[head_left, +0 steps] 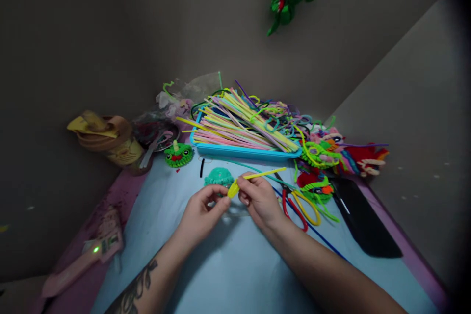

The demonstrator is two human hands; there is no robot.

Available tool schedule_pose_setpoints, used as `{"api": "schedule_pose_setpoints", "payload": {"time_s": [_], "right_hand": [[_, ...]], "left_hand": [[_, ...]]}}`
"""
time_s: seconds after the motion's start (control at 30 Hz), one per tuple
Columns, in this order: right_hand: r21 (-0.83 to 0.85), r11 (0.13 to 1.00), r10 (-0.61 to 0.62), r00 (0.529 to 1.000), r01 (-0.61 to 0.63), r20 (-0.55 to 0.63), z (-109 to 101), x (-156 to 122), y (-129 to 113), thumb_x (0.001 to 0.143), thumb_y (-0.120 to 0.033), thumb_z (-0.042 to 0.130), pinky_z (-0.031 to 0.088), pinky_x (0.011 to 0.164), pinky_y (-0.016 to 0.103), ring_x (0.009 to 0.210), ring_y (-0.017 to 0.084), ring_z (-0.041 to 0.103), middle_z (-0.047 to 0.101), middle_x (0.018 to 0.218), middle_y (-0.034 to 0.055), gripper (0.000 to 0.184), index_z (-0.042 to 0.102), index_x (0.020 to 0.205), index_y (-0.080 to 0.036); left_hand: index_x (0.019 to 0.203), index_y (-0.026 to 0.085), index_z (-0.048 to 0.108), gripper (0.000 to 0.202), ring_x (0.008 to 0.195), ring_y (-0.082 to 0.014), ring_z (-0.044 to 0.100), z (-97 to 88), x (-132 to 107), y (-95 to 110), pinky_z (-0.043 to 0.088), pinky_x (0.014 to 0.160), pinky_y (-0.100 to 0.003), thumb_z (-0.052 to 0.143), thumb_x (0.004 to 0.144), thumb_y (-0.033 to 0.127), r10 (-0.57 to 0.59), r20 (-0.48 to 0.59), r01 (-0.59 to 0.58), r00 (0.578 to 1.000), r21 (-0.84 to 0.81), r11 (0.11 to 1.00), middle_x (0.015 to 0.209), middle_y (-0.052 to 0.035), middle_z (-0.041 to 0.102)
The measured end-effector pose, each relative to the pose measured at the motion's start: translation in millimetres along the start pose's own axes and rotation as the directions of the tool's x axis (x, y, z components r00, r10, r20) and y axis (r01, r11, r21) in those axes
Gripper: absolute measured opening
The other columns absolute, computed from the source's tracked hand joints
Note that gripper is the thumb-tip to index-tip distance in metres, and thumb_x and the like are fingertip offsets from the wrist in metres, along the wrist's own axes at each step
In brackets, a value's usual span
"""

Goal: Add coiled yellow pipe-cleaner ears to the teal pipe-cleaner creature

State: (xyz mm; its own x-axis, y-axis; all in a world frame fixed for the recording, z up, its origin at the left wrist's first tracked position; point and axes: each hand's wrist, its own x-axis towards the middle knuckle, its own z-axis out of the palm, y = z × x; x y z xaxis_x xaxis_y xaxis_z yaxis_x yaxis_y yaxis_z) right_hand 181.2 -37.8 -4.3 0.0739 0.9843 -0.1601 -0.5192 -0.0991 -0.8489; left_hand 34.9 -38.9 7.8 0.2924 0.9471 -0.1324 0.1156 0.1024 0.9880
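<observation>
A yellow pipe cleaner (267,172) runs between my two hands over the middle of the table. One end is bent into a small folded loop, and the straight end points up to the right. My left hand (206,208) pinches the looped end between thumb and fingers. With thumb and forefinger, my right hand (259,198) grips the same pipe cleaner just right of the loop. Behind my fingers lies a teal fuzzy piece (219,175), partly hidden by them. Scissors (300,208) with red and yellow handles rest beside my right hand.
At the back, a blue tray (246,152) overflows with pastel pipe cleaners. A green fuzzy face (179,154) sits left of it. A pink glue gun (88,257) with a green light and a lidded cup (121,144) stand left; a black phone-like slab (368,221) and colourful fuzzy figures (320,181) lie right.
</observation>
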Motion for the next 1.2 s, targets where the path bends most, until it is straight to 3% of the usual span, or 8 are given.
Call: {"api": "schedule_pose_setpoints", "payload": {"time_s": [0.2, 0.5, 0.97, 1.1, 1.2], "right_hand": [[-0.308, 0.945, -0.055, 0.982, 0.11, 0.182, -2.4, -3.8, 2.4, 0.072, -0.027, 0.068, 0.037, 0.056, 0.022, 0.059, 0.01, 0.048, 0.054, 0.061, -0.0025, 0.017, 0.061, 0.064, -0.015], [-0.264, 0.962, -0.021, 0.983, 0.069, 0.181, -1.0, -5.8, 6.0, 0.073, -0.031, 0.068, 0.036, 0.053, 0.022, 0.053, 0.009, 0.044, 0.052, 0.059, -0.0037, 0.017, 0.06, 0.069, -0.017], [-0.23, 0.964, -0.125, 0.991, 0.133, 0.051, -3.0, -6.1, 13.7, 0.071, -0.028, 0.07, 0.029, 0.044, 0.02, 0.047, 0.007, 0.039, 0.051, 0.058, -0.0046, 0.017, 0.058, 0.067, -0.018], [-0.164, 0.985, -0.041, 0.998, 0.049, 0.052, -4.1, -5.4, 20.9, 0.071, -0.035, 0.07, 0.021, 0.038, 0.019, 0.041, 0.006, 0.031, 0.042, 0.051, -0.0077, 0.022, 0.056, 0.069, -0.018], [-0.291, 0.955, 0.115, 0.977, -0.059, 0.179, -0.4, -8.8, 14.7, 0.075, -0.04, 0.065, 0.021, 0.038, 0.02, 0.039, 0.006, 0.029, 0.039, 0.048, -0.0078, 0.025, 0.056, 0.068, -0.018]], "left_hand": [[0.082, 0.014, 0.061, 0.027, 0.059, -0.0116, 0.056, -1.0, 3.1, -2.8, 0.042, 0.056, -0.022, 0.07, 0.067, 0.034, -0.055, 0.0, 0.054, 0.999, -0.114, 0.992, 0.067, -0.0016, 0.065], [0.071, 0.014, 0.055, 0.031, 0.046, -0.0059, 0.046, 0.7, 2.2, 1.2, 0.032, 0.048, -0.018, 0.076, 0.059, 0.034, -0.107, -0.017, 0.102, 0.994, -0.178, 0.979, 0.051, 0.0047, 0.056], [0.079, 0.011, 0.068, 0.035, 0.055, -0.0098, 0.055, -2.0, 3.7, -5.8, 0.041, 0.055, -0.021, 0.078, 0.057, 0.036, -0.16, -0.05, 0.143, 0.986, -0.249, 0.958, 0.062, -0.0016, 0.066], [0.074, 0.012, 0.069, 0.032, 0.056, -0.0111, 0.055, -4.2, 4.7, -4.7, 0.042, 0.055, -0.022, 0.078, 0.056, 0.036, -0.151, -0.095, 0.124, 0.984, -0.247, 0.961, 0.063, -0.0024, 0.066], [0.073, 0.012, 0.069, 0.027, 0.057, -0.0113, 0.056, -8.3, 5.9, -2.6, 0.042, 0.055, -0.022, 0.076, 0.059, 0.035, -0.113, -0.15, 0.081, 0.982, -0.203, 0.976, 0.064, -0.0027, 0.066]]}}
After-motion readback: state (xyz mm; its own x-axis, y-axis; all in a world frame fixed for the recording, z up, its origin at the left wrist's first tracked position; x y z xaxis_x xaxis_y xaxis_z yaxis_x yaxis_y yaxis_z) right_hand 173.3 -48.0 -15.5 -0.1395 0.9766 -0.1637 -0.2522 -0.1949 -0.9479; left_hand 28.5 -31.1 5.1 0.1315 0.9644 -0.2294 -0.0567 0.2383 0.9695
